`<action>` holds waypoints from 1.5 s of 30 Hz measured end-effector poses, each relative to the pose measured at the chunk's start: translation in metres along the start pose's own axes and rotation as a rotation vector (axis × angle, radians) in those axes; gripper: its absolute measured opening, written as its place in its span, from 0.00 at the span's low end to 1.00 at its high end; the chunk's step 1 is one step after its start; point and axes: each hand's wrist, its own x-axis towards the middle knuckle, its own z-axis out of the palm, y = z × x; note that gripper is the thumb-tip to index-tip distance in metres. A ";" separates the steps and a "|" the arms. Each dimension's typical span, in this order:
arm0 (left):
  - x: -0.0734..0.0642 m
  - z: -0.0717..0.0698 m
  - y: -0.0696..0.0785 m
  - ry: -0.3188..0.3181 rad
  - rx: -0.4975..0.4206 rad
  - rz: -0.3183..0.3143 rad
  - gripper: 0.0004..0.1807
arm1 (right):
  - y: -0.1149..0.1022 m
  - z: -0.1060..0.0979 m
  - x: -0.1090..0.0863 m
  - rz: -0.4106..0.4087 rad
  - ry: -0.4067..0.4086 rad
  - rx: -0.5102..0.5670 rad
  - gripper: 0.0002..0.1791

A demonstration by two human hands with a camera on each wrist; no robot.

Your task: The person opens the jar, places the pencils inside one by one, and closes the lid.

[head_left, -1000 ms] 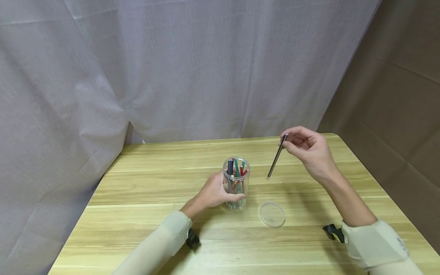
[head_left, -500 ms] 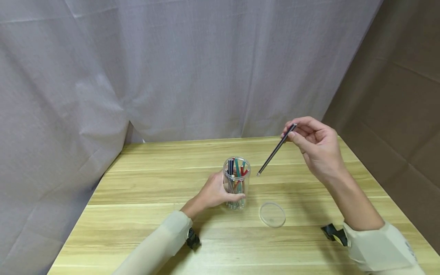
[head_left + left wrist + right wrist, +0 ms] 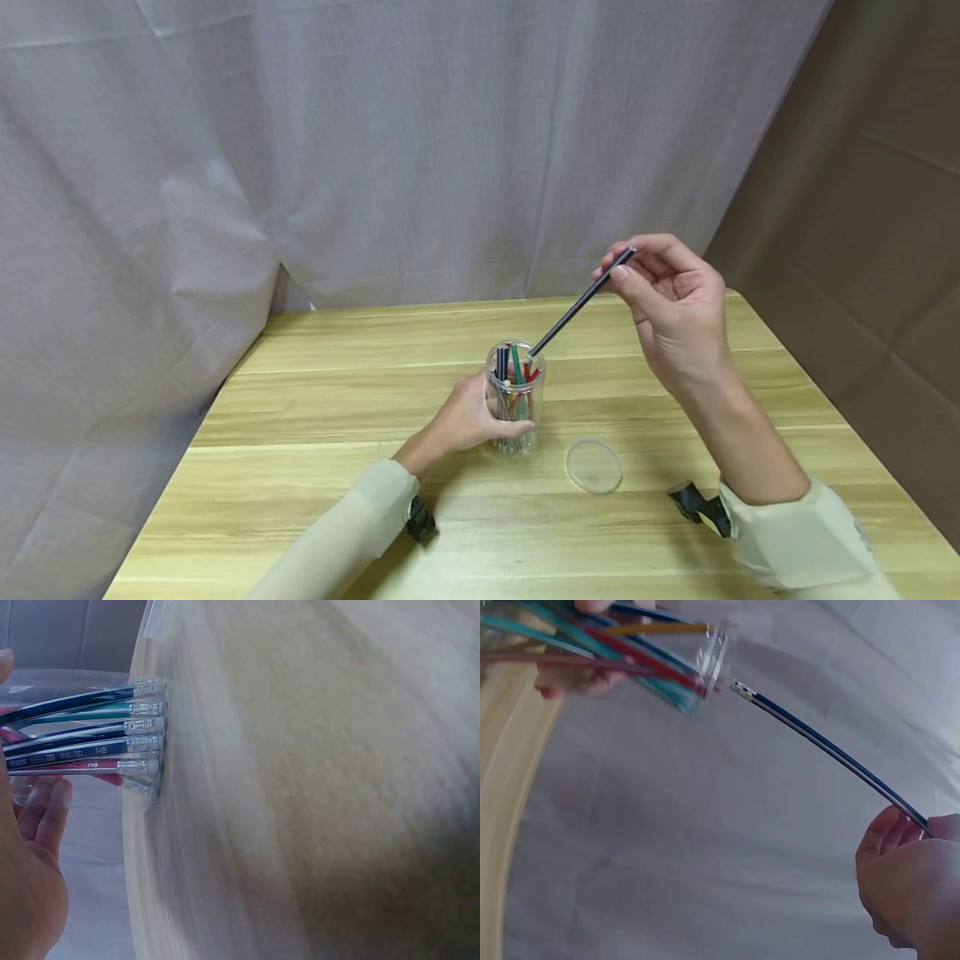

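My left hand (image 3: 467, 417) holds a clear plastic jar (image 3: 538, 404) upright on the table, the thumb across its front. Several pencils (image 3: 82, 754), dark blue, red and green, stand inside, and their ferrule ends at the jar's bottom show in the left wrist view. Between thumb and fingers my right hand (image 3: 678, 312) pinches a dark blue pencil (image 3: 577, 307) near its upper end. That pencil slants down left, its ferrule end at the jar's mouth. In the right wrist view this end of the pencil (image 3: 825, 746) is just short of the rim (image 3: 721, 656).
A clear round lid (image 3: 594, 467) lies flat on the wooden table (image 3: 300, 500), right of the jar and nearer to me. A grey cloth (image 3: 405, 150) hangs behind the table, and a brown one (image 3: 862, 208) hangs at the right.
The right hand has risen, and the pencil has tilted further over; its lower end has moved left to the jar's mouth. Left hand, jar and lid stay in place.
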 end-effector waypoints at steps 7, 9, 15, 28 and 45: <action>0.000 0.001 0.001 0.006 0.002 0.000 0.42 | 0.023 0.010 -0.007 0.034 0.013 -0.093 0.14; 0.000 0.001 0.001 0.006 0.000 0.007 0.42 | 0.029 0.010 -0.010 0.041 0.001 -0.103 0.15; 0.001 0.002 0.002 0.012 0.004 0.032 0.42 | 0.044 0.011 -0.018 0.075 -0.005 -0.196 0.14; 0.000 0.002 0.002 0.017 0.008 0.054 0.38 | 0.065 0.006 -0.036 0.148 -0.071 -0.462 0.12; -0.001 0.002 -0.001 0.014 -0.010 0.055 0.44 | 0.076 -0.005 -0.050 0.064 -0.173 -0.638 0.14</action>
